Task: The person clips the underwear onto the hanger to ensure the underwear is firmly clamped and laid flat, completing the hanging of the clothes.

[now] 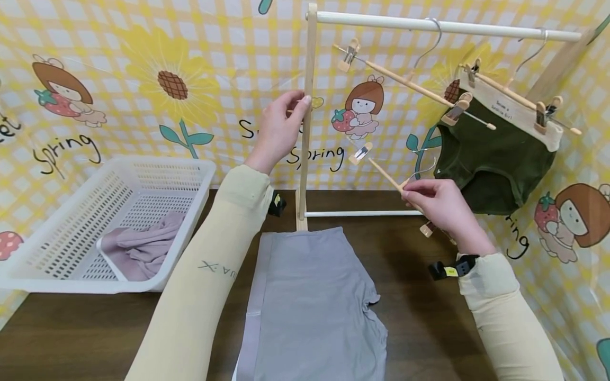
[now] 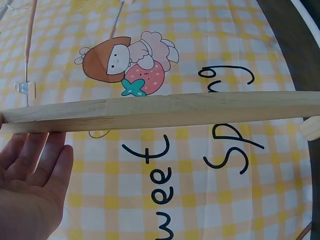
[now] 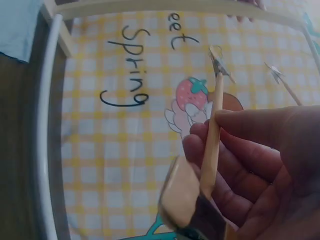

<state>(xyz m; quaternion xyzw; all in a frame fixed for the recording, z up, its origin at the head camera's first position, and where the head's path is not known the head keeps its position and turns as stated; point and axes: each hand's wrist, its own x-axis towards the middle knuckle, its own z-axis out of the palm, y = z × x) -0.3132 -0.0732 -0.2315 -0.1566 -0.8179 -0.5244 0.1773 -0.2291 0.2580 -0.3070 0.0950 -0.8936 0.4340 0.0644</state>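
My left hand (image 1: 281, 127) holds the upright wooden post (image 1: 307, 153) of a small clothes rack, thumb on one side and fingers on the other. In my right hand (image 1: 448, 211), thumb and fingers pinch the bar of a wooden clip hanger (image 1: 387, 174). That hanger is tilted in front of the rack, with no garment in its clips; one clip (image 3: 180, 192) looms large in the right wrist view. Below, grey shorts (image 1: 319, 301) lie flat on the table, waistband along the left side.
From the rack's top rail (image 1: 381, 21) hang a bare clip hanger (image 1: 405, 81) and another with dark green underpants (image 1: 495, 148) clipped on. A white plastic basket (image 1: 43, 270) at left holds a crumpled mauve garment (image 1: 147, 246). Patterned cloth covers the walls behind.
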